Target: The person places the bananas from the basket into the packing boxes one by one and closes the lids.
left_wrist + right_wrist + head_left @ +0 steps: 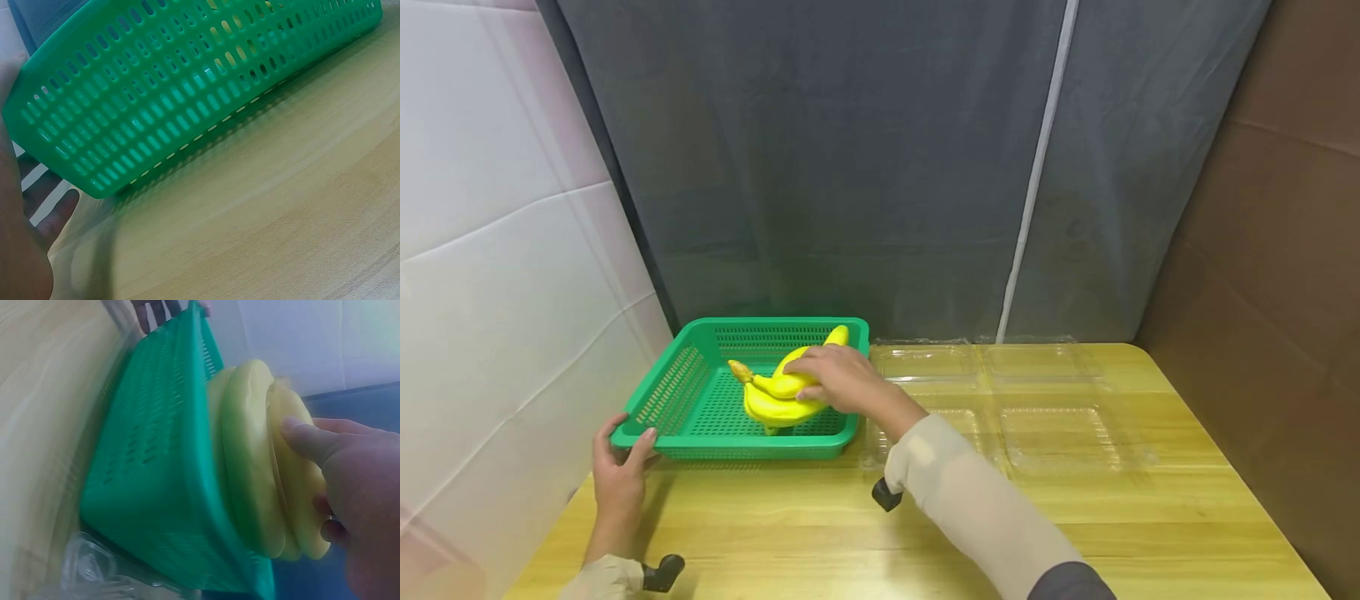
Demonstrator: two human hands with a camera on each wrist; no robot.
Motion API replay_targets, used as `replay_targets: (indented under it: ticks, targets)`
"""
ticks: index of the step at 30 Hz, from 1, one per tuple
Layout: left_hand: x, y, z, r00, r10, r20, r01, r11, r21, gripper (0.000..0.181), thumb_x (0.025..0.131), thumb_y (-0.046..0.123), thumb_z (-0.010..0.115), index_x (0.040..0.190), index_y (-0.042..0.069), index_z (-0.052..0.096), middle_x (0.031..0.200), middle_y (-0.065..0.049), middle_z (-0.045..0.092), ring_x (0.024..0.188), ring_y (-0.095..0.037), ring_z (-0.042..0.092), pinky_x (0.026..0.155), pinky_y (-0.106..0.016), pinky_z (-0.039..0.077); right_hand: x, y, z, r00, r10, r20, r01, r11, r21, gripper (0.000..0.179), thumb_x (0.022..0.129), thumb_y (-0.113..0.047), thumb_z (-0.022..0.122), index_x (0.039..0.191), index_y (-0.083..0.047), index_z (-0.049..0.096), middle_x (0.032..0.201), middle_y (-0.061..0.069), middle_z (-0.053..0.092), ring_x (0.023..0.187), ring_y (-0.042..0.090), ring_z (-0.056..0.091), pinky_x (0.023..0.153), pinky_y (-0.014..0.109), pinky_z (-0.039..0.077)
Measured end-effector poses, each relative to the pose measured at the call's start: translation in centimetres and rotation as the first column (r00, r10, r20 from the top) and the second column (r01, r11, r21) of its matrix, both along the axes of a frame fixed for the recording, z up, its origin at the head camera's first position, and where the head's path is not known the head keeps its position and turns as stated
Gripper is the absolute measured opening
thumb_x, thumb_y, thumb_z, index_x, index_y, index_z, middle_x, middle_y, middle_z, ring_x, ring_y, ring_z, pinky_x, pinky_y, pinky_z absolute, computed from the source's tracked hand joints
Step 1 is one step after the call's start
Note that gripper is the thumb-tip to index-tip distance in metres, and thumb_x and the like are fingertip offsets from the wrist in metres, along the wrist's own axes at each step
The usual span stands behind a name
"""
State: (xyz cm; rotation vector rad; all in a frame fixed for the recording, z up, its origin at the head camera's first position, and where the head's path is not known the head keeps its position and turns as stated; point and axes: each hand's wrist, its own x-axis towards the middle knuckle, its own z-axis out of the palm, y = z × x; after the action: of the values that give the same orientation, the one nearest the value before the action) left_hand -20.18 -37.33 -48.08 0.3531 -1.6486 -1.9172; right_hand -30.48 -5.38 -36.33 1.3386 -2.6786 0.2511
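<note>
A green plastic basket (752, 442) with slotted walls stands on the left part of the table. My left hand (617, 475) grips its near left corner, thumb over the rim and fingers below; the left wrist view shows that hand (28, 231) at the corner of the basket (144, 106). Inside the basket lie several yellow bananas (778, 410) in a bunch, toward its right side. My right hand (838, 377) holds the top banana (785, 386). In the right wrist view, thumb and fingers of that hand (350, 469) lie around a banana (297, 494).
Clear plastic trays stand in two rows right of the basket, including a front right tray (1060, 437) and a back left tray (925, 362). A grey curtain (850, 167) hangs behind the wooden table (790, 533). White and brown walls flank it.
</note>
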Motion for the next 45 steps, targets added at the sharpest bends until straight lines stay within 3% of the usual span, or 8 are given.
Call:
replay_targets:
  ticks: [23, 36, 45]
  targets:
    - [-0.6, 0.0, -0.1, 1.0, 0.01, 0.006, -0.01, 0.999, 0.039, 0.048, 0.094, -0.001, 0.06, 0.134, 0.02, 0.043, 0.099, 0.002, 0.055, 0.081, -0.003, 0.059, 0.067, -0.015, 0.052, 0.0, 4.8, 3.5, 0.997, -0.067, -0.039, 0.062, 0.99, -0.123, 0.044, 0.094, -0.039, 0.063, 0.136, -0.028, 0.056, 0.13, -0.007, 0.057, 0.116, 0.014, 0.053, 0.088, 0.031, 0.048]
    - [-0.5, 0.3, 0.0, 1.0, 0.003, -0.017, -0.003, 1.0, 0.023, 0.046, 0.094, 0.0, 0.06, 0.133, 0.02, 0.044, 0.102, 0.0, 0.054, 0.084, -0.004, 0.057, 0.068, -0.015, 0.052, -0.2, 8.2, 3.6, 0.99, -0.119, -0.071, 0.11, 0.986, -0.122, 0.045, 0.093, -0.037, 0.065, 0.136, -0.027, 0.056, 0.129, -0.005, 0.057, 0.114, 0.016, 0.055, 0.087, 0.031, 0.049]
    - [-0.2, 0.1, -0.1, 0.999, 0.01, -0.031, -0.009, 0.999, 0.034, 0.046, 0.095, 0.001, 0.06, 0.134, 0.018, 0.045, 0.102, -0.002, 0.054, 0.083, -0.005, 0.058, 0.069, -0.016, 0.053, -0.1, 10.4, 2.6, 0.988, -0.126, -0.087, 0.114, 0.985, -0.127, 0.044, 0.092, -0.034, 0.068, 0.134, -0.024, 0.059, 0.123, -0.001, 0.061, 0.109, 0.018, 0.058, 0.082, 0.032, 0.05]
